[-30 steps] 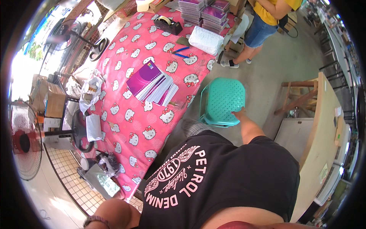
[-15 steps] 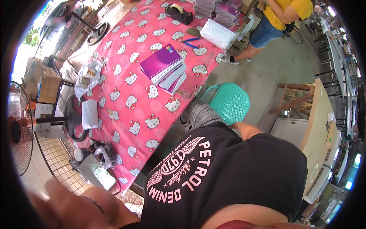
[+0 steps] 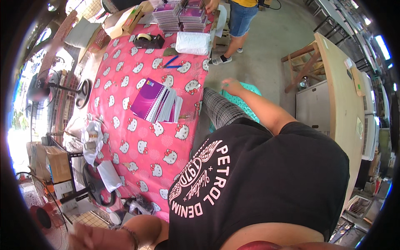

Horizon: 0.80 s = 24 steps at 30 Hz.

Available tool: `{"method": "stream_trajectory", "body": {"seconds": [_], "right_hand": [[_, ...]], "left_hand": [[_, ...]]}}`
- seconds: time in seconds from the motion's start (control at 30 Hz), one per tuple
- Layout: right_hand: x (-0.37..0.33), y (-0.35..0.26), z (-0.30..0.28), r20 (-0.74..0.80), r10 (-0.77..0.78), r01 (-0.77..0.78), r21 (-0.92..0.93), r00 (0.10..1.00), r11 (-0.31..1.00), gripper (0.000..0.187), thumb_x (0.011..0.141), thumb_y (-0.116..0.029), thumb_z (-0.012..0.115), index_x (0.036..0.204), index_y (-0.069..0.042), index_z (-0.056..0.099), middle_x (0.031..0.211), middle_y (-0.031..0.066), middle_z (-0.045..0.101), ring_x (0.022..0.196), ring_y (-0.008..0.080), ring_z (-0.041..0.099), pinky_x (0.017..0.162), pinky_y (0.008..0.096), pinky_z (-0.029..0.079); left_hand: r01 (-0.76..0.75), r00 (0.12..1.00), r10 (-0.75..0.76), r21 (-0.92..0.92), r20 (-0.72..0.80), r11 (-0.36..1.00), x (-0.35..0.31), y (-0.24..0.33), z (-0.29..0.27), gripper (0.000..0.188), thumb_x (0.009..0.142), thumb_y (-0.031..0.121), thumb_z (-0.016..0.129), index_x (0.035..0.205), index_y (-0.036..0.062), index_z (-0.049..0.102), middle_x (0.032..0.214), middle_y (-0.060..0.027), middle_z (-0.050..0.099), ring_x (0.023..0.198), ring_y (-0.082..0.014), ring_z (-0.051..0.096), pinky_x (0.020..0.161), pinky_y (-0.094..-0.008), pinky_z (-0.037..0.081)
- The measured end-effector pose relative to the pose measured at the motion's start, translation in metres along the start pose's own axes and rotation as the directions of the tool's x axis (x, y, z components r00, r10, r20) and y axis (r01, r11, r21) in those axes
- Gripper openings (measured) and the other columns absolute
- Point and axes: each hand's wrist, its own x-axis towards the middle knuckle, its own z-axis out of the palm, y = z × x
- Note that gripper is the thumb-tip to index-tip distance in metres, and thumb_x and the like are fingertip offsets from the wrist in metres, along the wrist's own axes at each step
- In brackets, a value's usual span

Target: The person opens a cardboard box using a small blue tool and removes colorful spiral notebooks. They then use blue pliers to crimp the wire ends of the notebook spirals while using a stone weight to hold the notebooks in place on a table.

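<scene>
My left hand is raised at the lower left, close to the view's edge, with a bracelet at its wrist. Its fingers are smeared by motion, and I cannot tell whether they hold anything. My right hand hangs beyond my knee, over the turquoise perforated stool. Its fingers look loosely stretched, with nothing visible in them. On the pink cat-patterned tablecloth lies a fanned stack of purple spiral notebooks, away from both hands. Blue-handled pliers rest farther back.
A black tape dispenser, a white wrapped packet and tall notebook piles stand at the table's far end. Fans and cartons line the left. Another person stands beyond. A wooden table is at right.
My view has shifted, so the table's far end shows more. My right hand has come into sight above the stool. My left hand has moved right, and its bracelet now shows plainly.
</scene>
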Motion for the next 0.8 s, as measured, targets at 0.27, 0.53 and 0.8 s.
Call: {"method": "stream_trajectory", "body": {"seconds": [0.27, 0.53, 0.8], "right_hand": [[0.149, -0.127, -0.025, 0.030, -0.403, 0.400, 0.073, 0.915, 0.914, 0.033, 0.079, -0.026, 0.068, 0.106, -0.006, 0.067, 0.101, 0.0172, 0.069, 0.096, 0.0331, 0.065, 0.086, 0.0418, 0.051], [0.271, -0.167, 0.027, 0.369, -0.418, 0.516, -0.226, 0.831, 0.826, 0.061, 0.082, -0.035, 0.066, 0.133, -0.004, 0.050, 0.138, 0.0208, 0.048, 0.128, 0.0341, 0.046, 0.106, 0.0409, 0.039], [0.290, -0.154, 0.045, 0.436, -0.469, 0.637, -0.447, 0.768, 0.628, 0.068, 0.075, -0.046, 0.072, 0.129, -0.007, 0.056, 0.121, 0.0160, 0.057, 0.114, 0.0323, 0.052, 0.095, 0.0462, 0.044]], "left_hand": [[0.367, 0.917, -0.373, 0.069, 0.140, 0.928, -0.059, -0.041, -0.036, 0.033, 0.094, 0.042, 0.054, 0.086, 0.0101, 0.052, 0.091, -0.0053, 0.050, 0.090, -0.0228, 0.044, 0.085, -0.0421, 0.034], [0.518, 0.833, -0.553, 0.357, -0.004, 0.778, -0.099, -0.107, -0.007, 0.037, 0.091, 0.038, 0.059, 0.083, 0.0026, 0.055, 0.081, -0.0132, 0.058, 0.079, -0.0271, 0.055, 0.076, -0.0423, 0.044], [0.916, 0.292, -0.956, 0.281, 0.025, 0.287, -0.162, -0.299, 0.055, 0.028, 0.091, 0.018, 0.058, 0.106, -0.0055, 0.063, 0.102, -0.0133, 0.067, 0.097, -0.0216, 0.063, 0.089, -0.0331, 0.046]]}}
